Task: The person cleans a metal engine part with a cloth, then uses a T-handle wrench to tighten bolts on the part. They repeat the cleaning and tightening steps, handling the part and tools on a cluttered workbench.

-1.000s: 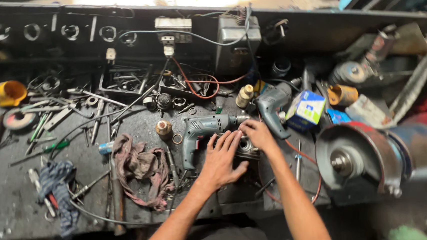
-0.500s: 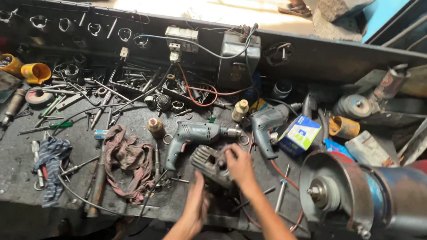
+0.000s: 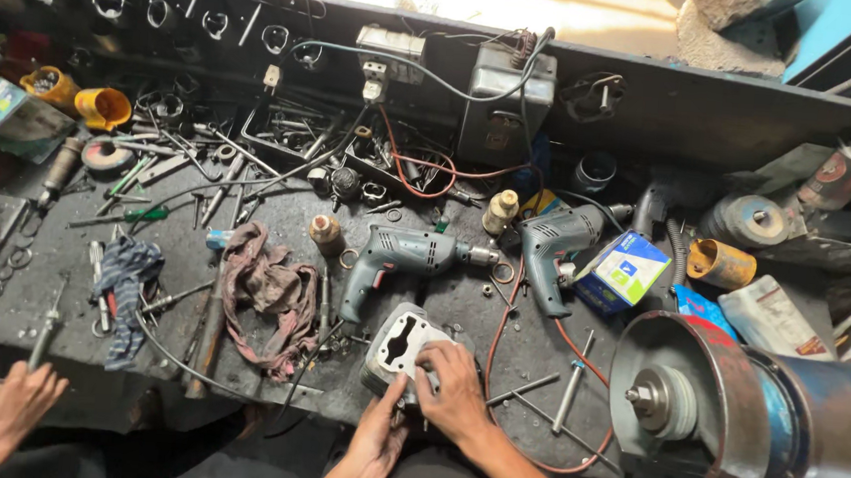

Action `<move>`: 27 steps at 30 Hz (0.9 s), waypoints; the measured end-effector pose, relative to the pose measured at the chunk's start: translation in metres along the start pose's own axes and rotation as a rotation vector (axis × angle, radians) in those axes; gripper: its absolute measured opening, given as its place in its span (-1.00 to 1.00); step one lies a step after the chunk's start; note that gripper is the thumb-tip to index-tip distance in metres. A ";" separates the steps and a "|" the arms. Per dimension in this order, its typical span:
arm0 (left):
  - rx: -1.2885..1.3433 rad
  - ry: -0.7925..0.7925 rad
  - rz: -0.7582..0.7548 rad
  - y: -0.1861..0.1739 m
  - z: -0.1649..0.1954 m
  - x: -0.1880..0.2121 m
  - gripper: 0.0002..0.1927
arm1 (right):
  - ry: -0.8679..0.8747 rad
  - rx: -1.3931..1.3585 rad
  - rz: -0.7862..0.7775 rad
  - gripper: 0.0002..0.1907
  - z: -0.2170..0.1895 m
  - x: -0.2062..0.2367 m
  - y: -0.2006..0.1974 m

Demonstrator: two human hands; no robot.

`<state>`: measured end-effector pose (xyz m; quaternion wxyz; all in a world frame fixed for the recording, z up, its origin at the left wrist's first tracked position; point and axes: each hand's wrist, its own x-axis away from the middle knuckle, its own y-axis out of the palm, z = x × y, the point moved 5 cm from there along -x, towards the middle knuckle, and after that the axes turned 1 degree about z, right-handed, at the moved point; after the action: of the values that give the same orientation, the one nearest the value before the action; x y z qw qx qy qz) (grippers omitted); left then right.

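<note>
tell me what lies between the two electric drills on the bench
In the head view, a metal ring and red wire lie between the left drill and right drill.

Two bare forearms rise from the bottom edge, ending in the person's left hand (image 3: 378, 443) and right hand (image 3: 453, 396). No sleeves, gloves, rings or watch show. Fingers are bare, nails short; dark grime smudges the knuckles.

The surface (image 3: 536, 367) is viewed steeply downward from a single head-worn camera, at arm's reach, with its back wall across the frame's top.
</note>
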<state>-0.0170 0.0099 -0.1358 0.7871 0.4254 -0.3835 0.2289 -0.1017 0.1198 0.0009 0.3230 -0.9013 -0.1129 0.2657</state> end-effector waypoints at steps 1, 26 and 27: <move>0.000 0.023 -0.022 -0.002 0.001 -0.005 -0.51 | -0.005 -0.033 -0.005 -0.84 0.003 -0.001 0.000; -0.113 -0.149 -0.129 -0.015 0.034 -0.024 -0.34 | 0.738 -1.032 0.216 -0.75 0.144 -0.073 -0.034; -0.111 -0.160 -0.126 -0.017 0.033 -0.024 -0.34 | 0.825 -0.994 0.179 -0.77 0.146 -0.065 -0.015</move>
<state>-0.0339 -0.0279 -0.1521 0.7892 0.4214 -0.4296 0.1225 -0.2369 0.1836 -0.0578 -0.1391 -0.9771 -0.0137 -0.1604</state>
